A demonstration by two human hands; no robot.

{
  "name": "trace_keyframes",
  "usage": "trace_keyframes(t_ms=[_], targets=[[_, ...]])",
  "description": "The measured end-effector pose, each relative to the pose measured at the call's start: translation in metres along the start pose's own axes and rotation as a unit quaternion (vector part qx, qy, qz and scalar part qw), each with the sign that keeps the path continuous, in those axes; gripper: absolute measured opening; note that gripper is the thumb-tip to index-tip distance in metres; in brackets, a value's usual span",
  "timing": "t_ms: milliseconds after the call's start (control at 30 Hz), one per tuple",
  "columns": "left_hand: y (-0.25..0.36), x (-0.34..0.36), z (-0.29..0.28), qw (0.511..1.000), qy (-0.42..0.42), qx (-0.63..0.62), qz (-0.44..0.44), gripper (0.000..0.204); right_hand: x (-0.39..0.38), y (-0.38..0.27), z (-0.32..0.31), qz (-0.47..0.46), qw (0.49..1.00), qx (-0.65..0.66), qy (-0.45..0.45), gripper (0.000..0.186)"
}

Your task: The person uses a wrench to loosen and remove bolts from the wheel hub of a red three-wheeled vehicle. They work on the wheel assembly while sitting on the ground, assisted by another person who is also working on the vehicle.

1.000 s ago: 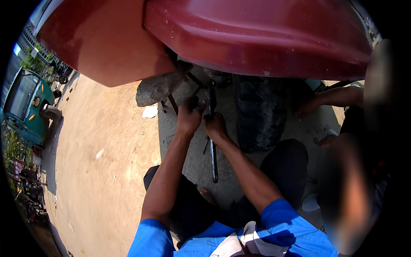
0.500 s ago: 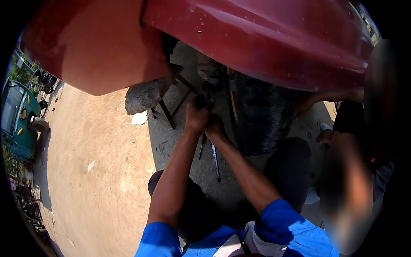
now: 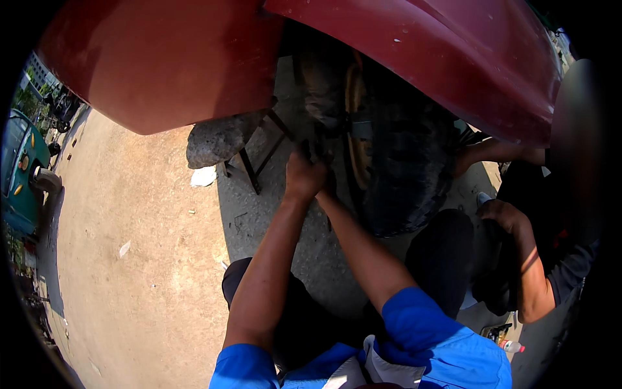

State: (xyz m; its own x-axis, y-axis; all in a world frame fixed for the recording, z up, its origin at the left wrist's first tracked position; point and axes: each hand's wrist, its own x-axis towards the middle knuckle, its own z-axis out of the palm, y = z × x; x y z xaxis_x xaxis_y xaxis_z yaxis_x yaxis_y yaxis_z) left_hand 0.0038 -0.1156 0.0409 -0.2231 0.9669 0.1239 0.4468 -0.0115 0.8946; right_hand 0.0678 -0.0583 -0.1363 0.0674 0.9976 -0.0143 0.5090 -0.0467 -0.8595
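Note:
Both arms reach forward under a raised red vehicle panel [image 3: 414,52], and the hands meet in the shade beside a large black tire [image 3: 408,175]. My left hand [image 3: 303,176] is closed, and a dark thing shows at its fingers that I cannot make out. Partly behind it, my right hand [image 3: 328,183] is pressed close and looks closed too; its fingers are mostly hidden. A yellowish wheel rim [image 3: 357,146] stands just right of the hands. Beyond them hang dark, dirt-covered parts [image 3: 322,87] whose kind I cannot tell.
A grey stone [image 3: 217,141] rests by a dark metal stand [image 3: 249,170] at left. Another red panel [image 3: 175,61] overhangs it. Close on the right, a person [image 3: 531,272] reaches one hand [image 3: 466,159] to the tire. A bottle [image 3: 512,347] lies at lower right; a teal vehicle [image 3: 23,175] stands far left.
My hands have drawn tighter together and shifted slightly. The long thin metal tool seen below them no longer shows clearly. The view has moved, and the person's other arm at right now shows sharply.

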Motion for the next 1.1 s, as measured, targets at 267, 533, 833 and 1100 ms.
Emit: trace_keyframes(t_ms=[267,533,833,1100], targets=[[-0.003,-0.005,-0.013,0.999,0.017,-0.045,-0.012,0.068,-0.023,-0.009,-0.003,0.027,1.0,0.004,-0.005,0.065],[-0.006,-0.003,-0.013,1.0,-0.005,-0.005,-0.018,0.069,-0.091,-0.056,-0.056,-0.046,0.999,-0.005,-0.027,0.044],[-0.001,0.001,-0.013,0.998,-0.031,-0.059,-0.001,0.046,-0.073,-0.107,-0.09,0.073,0.968,0.174,-0.167,0.04],[0.005,0.003,-0.019,0.988,-0.036,-0.147,0.005,0.049,-0.064,-0.136,-0.101,0.144,0.936,0.282,-0.153,0.04]])
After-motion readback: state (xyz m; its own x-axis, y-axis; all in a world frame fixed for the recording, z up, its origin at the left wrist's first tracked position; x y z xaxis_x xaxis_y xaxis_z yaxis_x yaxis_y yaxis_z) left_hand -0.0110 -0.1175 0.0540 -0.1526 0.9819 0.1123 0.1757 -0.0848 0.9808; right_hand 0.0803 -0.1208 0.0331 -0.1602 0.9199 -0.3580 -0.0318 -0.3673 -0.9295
